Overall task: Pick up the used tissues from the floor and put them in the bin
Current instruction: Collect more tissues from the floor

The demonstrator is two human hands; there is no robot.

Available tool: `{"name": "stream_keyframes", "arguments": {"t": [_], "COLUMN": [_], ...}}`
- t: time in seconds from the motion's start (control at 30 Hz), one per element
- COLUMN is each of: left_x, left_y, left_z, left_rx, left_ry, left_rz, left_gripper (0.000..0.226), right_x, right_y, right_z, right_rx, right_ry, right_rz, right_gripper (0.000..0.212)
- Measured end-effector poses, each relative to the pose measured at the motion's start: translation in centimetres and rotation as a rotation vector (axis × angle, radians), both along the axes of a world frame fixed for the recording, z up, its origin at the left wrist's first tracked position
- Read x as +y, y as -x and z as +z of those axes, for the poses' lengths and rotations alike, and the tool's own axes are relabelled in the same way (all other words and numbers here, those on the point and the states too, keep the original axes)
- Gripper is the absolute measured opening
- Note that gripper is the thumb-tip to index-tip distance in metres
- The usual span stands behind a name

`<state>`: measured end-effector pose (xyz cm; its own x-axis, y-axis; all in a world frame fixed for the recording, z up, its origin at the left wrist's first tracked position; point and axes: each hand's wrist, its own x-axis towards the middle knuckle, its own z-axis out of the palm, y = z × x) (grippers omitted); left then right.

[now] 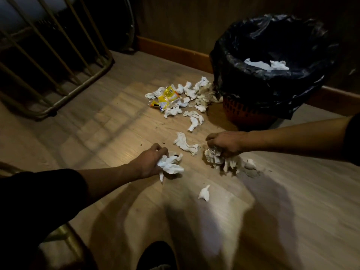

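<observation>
Crumpled white tissues lie scattered on the wooden floor. My left hand (pixel 151 161) is closed around a white tissue wad (pixel 171 165) low over the floor. My right hand (pixel 226 143) grips a dirtier tissue clump (pixel 218 159) that still touches the floor. Between the hands lies a loose tissue (pixel 186 144), and a small one (pixel 204 193) sits nearer me. A larger pile of tissues (pixel 194 96) lies by the bin. The bin (pixel 251 114) is orange with a black bag liner (pixel 272 78); two tissues (pixel 266 64) rest inside it.
A yellow plastic wrapper (pixel 168 98) lies in the far pile. A metal rail frame (pixel 58 78) stands at the left, another metal bar (pixel 72 242) at the lower left. A wooden skirting board (pixel 171 48) runs along the wall. My dark shoe (pixel 155 256) is at the bottom.
</observation>
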<state>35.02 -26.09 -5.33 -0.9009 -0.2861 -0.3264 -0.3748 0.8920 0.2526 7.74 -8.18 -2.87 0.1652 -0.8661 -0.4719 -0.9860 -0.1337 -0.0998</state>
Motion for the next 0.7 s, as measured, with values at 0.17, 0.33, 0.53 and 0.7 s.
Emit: {"name": "stream_keyframes", "arguments": {"t": [0.17, 0.33, 0.53, 0.7], "left_x": [-2.2, -2.4, -3.2, -4.7], "left_y": [-0.9, -0.6, 0.1, 0.9], "left_z": [-2.8, -5.5, -6.1, -4.4], "left_rx": [-0.125, -0.096, -0.064, -0.163], "left_ry": [0.024, -0.002, -0.057, -0.097], "left_rz": [-0.002, -0.048, -0.079, -0.077], "left_gripper": [0.061, 0.063, 0.060, 0.055], "right_x": [-3.6, -5.5, -6.8, -6.3], "right_y": [-1.7, -3.3, -4.4, -4.4], "right_z": [-0.8, -2.8, -4.0, -3.3], "right_rx": [0.077, 0.106, 0.076, 0.043], "right_ry": [-0.075, -0.140, -0.143, -0.151], "right_rz": [0.038, 0.104, 0.060, -0.003], "right_gripper": [0.051, 0.040, 0.048, 0.043]}}
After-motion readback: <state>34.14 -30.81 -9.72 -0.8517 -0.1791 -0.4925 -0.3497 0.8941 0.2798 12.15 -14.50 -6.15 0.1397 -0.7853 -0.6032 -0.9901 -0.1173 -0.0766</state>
